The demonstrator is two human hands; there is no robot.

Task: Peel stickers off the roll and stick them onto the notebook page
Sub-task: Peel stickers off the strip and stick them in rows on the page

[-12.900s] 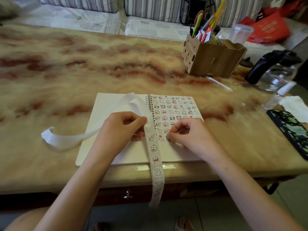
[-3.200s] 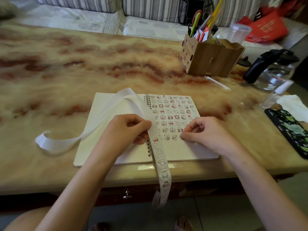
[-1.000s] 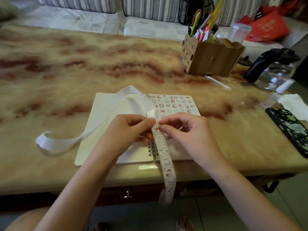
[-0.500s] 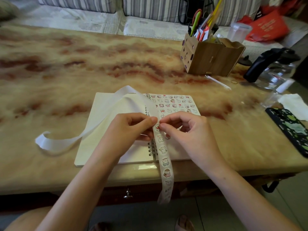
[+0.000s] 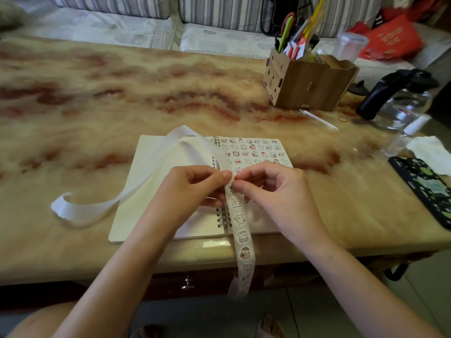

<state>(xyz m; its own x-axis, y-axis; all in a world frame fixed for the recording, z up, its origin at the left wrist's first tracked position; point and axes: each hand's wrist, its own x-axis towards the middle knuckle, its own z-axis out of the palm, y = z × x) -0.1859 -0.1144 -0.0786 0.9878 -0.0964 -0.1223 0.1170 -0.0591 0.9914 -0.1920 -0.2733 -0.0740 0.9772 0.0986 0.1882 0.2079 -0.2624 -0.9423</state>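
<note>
Sticker strip (image 5: pixel 240 223) crosses the spiral of the notebook (image 5: pixel 151 167), tail hanging off the table (image 5: pixel 122 93) at 6 o'clock. Left hand (image 5: pixel 188 191) pinches the strip; right hand (image 5: pixel 275 193) pinches 1 sticker (image 5: pixel 231 187), likely mid-peel. Rows fill the top of the right page (image 5: pixel 256 152), its lower part bare: more remains. Organiser (image 5: pixel 310 86) at 1 o'clock, phone (image 5: pixel 424 186) at 3, obstruct nothing.

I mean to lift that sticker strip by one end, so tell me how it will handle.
Probably floppy: the sticker strip hangs limp over the table edge, and its emptied end curls beside the notebook. Likely very light: the left hand holds it up with a fingertip pinch.
</note>
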